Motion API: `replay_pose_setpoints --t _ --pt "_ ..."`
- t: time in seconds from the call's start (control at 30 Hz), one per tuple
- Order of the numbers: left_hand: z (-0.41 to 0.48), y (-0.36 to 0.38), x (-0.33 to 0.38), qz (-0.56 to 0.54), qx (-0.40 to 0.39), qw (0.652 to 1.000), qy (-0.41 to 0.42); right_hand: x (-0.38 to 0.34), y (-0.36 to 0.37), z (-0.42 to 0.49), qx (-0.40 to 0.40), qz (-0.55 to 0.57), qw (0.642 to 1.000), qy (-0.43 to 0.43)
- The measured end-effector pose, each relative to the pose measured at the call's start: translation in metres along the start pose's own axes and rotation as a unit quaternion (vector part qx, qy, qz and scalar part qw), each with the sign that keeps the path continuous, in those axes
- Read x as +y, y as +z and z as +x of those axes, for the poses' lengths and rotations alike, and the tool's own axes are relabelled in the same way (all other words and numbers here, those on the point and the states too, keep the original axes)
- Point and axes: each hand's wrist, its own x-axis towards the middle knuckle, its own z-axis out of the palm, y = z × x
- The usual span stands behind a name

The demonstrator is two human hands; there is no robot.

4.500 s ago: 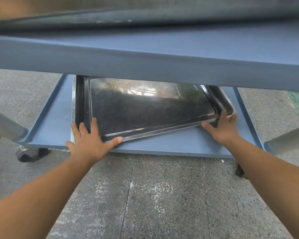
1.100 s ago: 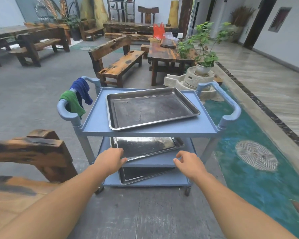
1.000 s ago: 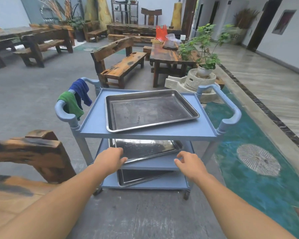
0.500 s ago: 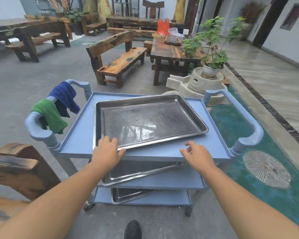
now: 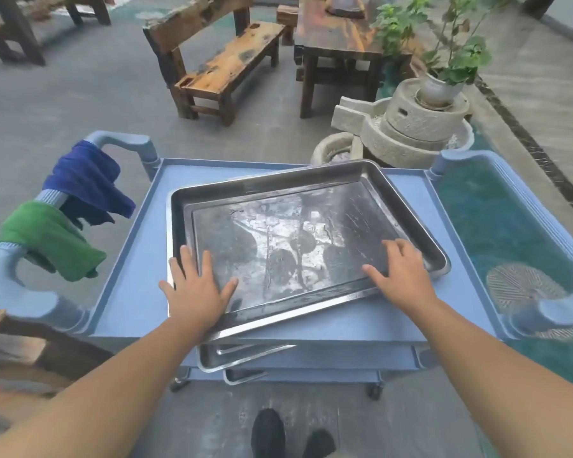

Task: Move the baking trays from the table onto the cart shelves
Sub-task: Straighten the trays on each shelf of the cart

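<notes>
A steel baking tray (image 5: 298, 226) lies skewed on the top shelf of the blue cart (image 5: 136, 259). My left hand (image 5: 196, 289) rests flat, fingers spread, on the tray's near left corner. My right hand (image 5: 401, 276) rests flat on its near right part, fingers apart. Under the top shelf, the corner of a second tray (image 5: 239, 355) sticks out from the middle shelf. A third tray's edge (image 5: 242, 376) shows on the bottom shelf. Neither hand grips anything.
A green cloth (image 5: 50, 239) and a blue cloth (image 5: 86, 183) hang on the cart's left handle. A wooden bench (image 5: 225, 67), a wooden table (image 5: 338, 38) and a stone mill with a potted plant (image 5: 411, 120) stand beyond the cart. A wooden seat (image 5: 20, 345) is at my left.
I stood up from the bottom shelf and stepped closer to the cart. Both hands rose from the middle shelf's edge onto the top tray and now lie flat on it.
</notes>
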Motion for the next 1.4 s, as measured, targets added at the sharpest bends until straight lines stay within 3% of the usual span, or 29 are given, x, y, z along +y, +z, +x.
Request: replay_pose_setpoints --t 0.33,0.77,1.4 --pt "0.008 0.023 0.006 0.105 -0.038 0.993 -0.025 0.049 0.019 0.079 -0.018 -0.116 0.993 -0.019" --pt "0.017 0.029 0.007 0.123 -0.033 0.991 -0.027 0.084 0.029 0.105 -0.076 -0.18 0.98 -0.042" --pt "0.083 0.022 -0.006 0.138 -0.024 0.987 0.085 0.073 0.034 0.052 -0.092 -0.203 0.972 0.078"
